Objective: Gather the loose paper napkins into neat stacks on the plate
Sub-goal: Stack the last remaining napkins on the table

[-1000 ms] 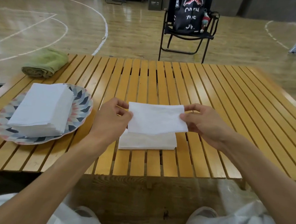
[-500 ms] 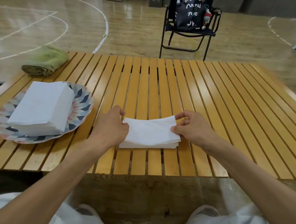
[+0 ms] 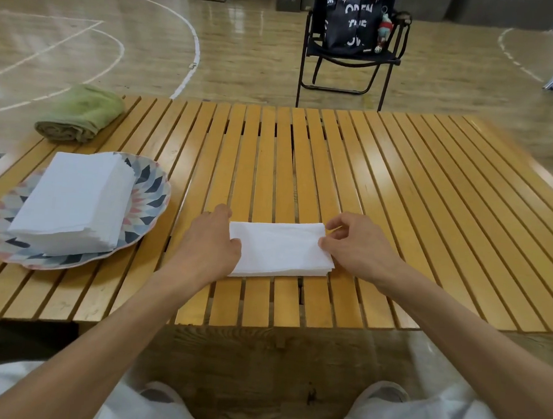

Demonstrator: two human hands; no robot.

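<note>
Wooden counter [image 3: 400,192]: near its front edge, left hand [image 3: 208,247] and right hand [image 3: 352,247] pinch the small napkin stack [image 3: 279,250]; a big stack [image 3: 73,201] fills the plate [image 3: 152,181].

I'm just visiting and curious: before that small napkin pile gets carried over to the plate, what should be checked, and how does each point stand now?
1. Small napkin pile squared up: ok, edges look even.
2. Left hand on its left end: ok.
3. Right hand on its right end: ok.
4. Firm grip under the pile: cannot tell.
5. Room on the plate: not ok, the tall stack covers most of it.
6. Path to the plate across the table: ok.
</note>
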